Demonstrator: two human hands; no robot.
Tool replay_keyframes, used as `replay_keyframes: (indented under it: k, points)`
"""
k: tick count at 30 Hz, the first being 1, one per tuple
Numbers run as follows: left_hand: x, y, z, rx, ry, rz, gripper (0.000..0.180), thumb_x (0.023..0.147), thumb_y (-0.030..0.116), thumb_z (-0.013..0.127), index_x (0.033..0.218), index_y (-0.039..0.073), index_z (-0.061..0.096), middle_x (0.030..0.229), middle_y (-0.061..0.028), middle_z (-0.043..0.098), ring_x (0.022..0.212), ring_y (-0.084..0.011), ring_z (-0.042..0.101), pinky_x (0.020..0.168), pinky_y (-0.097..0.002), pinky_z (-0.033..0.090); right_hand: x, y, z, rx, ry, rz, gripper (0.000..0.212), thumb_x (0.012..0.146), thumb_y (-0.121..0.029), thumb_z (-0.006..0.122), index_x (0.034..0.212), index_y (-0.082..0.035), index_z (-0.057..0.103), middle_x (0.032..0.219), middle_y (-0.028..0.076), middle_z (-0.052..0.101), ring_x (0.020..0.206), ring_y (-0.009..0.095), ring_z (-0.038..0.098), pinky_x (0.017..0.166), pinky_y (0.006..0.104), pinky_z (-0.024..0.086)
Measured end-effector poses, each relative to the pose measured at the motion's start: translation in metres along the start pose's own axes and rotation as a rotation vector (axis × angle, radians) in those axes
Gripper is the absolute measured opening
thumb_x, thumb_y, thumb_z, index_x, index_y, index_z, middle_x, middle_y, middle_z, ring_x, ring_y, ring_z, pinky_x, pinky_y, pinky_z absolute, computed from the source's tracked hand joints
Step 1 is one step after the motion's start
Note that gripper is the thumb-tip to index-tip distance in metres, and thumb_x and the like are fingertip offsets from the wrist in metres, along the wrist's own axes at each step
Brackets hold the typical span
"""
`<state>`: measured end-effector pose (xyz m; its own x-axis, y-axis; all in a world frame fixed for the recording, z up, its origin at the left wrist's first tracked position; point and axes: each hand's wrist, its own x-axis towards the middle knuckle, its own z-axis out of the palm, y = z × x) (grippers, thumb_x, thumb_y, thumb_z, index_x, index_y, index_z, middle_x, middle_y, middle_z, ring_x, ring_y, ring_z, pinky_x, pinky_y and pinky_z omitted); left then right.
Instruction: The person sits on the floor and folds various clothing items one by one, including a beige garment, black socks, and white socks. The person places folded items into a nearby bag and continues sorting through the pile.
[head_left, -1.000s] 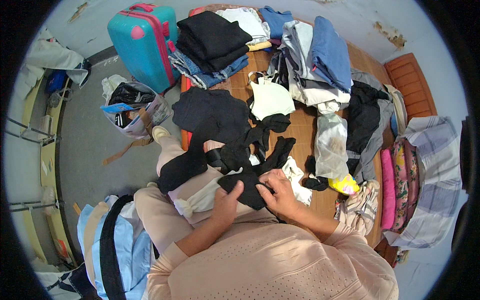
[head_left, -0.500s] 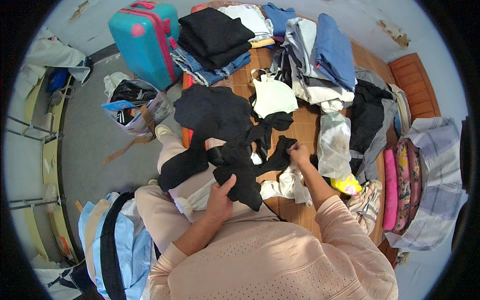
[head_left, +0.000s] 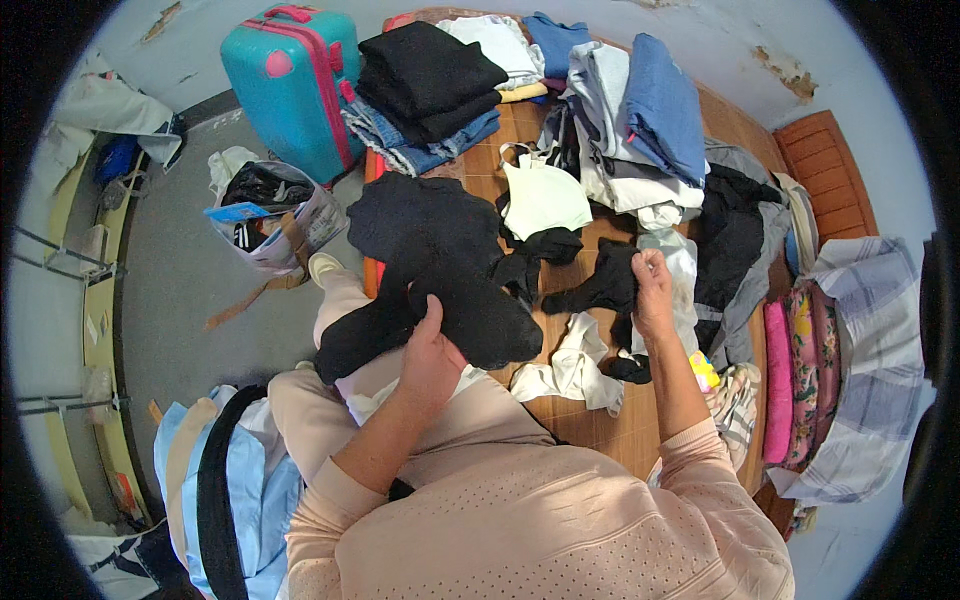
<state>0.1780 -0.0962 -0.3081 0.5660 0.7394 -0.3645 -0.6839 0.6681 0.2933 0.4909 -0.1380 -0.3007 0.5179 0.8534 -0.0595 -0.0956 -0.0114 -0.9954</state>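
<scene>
My left hand (head_left: 432, 355) is closed on a black garment (head_left: 485, 315), thumb on top, above my lap. That garment joins or overlaps more dark cloth (head_left: 420, 220) spread across my knees, and I cannot tell where one piece ends. Out to the right, my right hand (head_left: 653, 285) pinches the upper end of a black sock-like piece (head_left: 612, 278), which hangs and trails leftward over the bed mat. Just below it lies a crumpled white cloth (head_left: 575, 372). A pale bra (head_left: 545, 197) rests beyond the dark cloth, with black cloth beside it.
Folded black clothes (head_left: 425, 75) and jeans (head_left: 430, 140) are stacked at the far edge, near a teal suitcase (head_left: 290, 90). Blue and grey clothes (head_left: 665, 110) pile up at far right. A bag (head_left: 270, 225) stands on the floor; pillows (head_left: 800, 370) line the right side.
My right hand has moved right and away from me, carrying the black sock-like piece clear of the other dark cloth. My left hand has shifted slightly forward over the black garment.
</scene>
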Motion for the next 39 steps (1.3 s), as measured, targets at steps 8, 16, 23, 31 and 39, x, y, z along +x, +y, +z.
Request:
replay_keyframes:
  k: [8,16,23,31,39]
  points:
    - [0.008,0.004,-0.003,-0.119,-0.077,-0.032,0.064,0.096,0.048,0.034,0.138,0.0,0.028,0.142,-0.0178,0.036,0.131,-0.0305,0.037,0.111,-0.0445,0.027,-0.014,-0.047,0.029,0.096,-0.128,0.129,0.012,0.092,-0.018,0.056,0.095,-0.008,0.05,0.083,0.001,0.056,0.072,0.009,0.057,0.065,0.0225,0.048]
    - [0.022,-0.014,-0.005,0.007,-0.035,-0.276,0.068,0.095,0.056,0.026,0.14,0.005,0.029,0.142,-0.0139,0.037,0.13,-0.0277,0.039,0.108,-0.0437,0.031,-0.052,-0.088,0.105,-0.088,-0.629,-0.063,0.021,0.088,-0.018,0.061,0.101,-0.007,0.049,0.085,-0.003,0.043,0.073,0.005,0.039,0.063,0.0197,0.033]
    - [0.0,-0.019,0.005,-0.003,-0.216,-0.109,0.059,0.096,0.045,0.037,0.138,0.003,0.031,0.137,-0.0104,0.042,0.125,-0.022,0.043,0.105,-0.0377,0.036,-0.037,-0.019,0.132,-0.489,-0.541,-0.205,0.01,0.089,-0.007,0.057,0.096,-0.003,0.051,0.063,-0.003,0.042,0.059,0.005,0.036,0.053,0.0223,0.032]
    - [-0.001,-0.018,0.0,0.048,-0.088,-0.014,0.032,0.092,0.015,0.057,0.119,-0.001,0.052,0.118,-0.0105,0.058,0.106,-0.0184,0.058,0.093,-0.0327,0.046,-0.049,-0.039,0.124,-0.317,-0.484,0.106,0.028,0.09,-0.016,0.06,0.114,-0.003,0.052,0.079,-0.004,0.056,0.07,0.003,0.05,0.065,0.0163,0.04]
    - [0.001,-0.019,-0.001,-0.018,-0.052,0.046,0.028,0.092,0.012,0.056,0.117,-0.001,0.052,0.119,-0.0126,0.057,0.108,-0.0218,0.057,0.095,-0.0363,0.047,-0.067,-0.016,0.119,-0.04,-0.357,0.29,0.008,0.082,-0.001,0.062,0.09,-0.003,0.061,0.077,-0.003,0.057,0.068,0.005,0.05,0.065,0.0199,0.04]
